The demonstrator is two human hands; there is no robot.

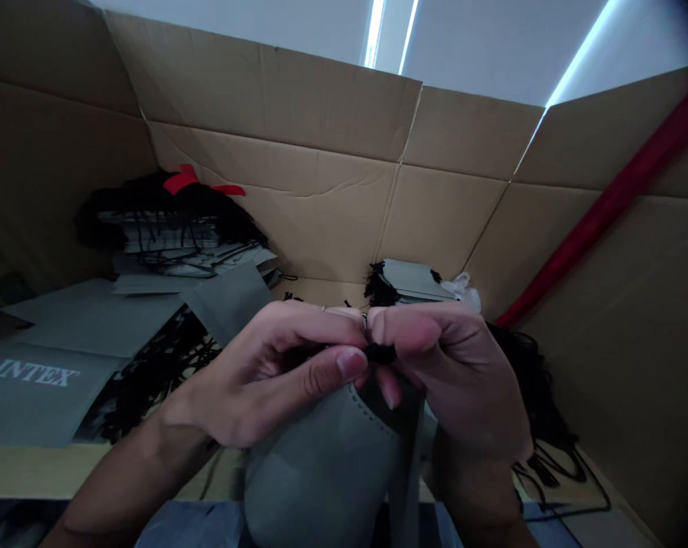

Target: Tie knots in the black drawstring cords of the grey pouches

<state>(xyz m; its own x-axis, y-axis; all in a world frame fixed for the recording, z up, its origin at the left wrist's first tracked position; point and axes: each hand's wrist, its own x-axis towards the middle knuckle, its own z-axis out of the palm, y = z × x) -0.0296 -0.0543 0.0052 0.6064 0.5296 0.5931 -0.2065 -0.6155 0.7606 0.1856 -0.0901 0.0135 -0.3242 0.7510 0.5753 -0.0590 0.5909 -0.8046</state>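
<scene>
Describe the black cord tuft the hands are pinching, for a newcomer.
In the large cardboard carton, find the grey bag at bottom centre. Above its stitched edge, the left hand and right hand pinch a small black cord tuft. Unlike the loose black cords nearby, it alone is held.

In the cardboard box [275, 213], flat INTEX bags [52, 373] lie left, a small stack [415, 280] behind, cords [541, 403] right.

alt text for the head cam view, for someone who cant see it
The left hand and the right hand pinch a small black cord end above a grey fabric bag with a stitched edge, inside a large cardboard box. Stacked grey bags with black cords lie behind, and a grey bag printed INTEX lies at left.
</scene>
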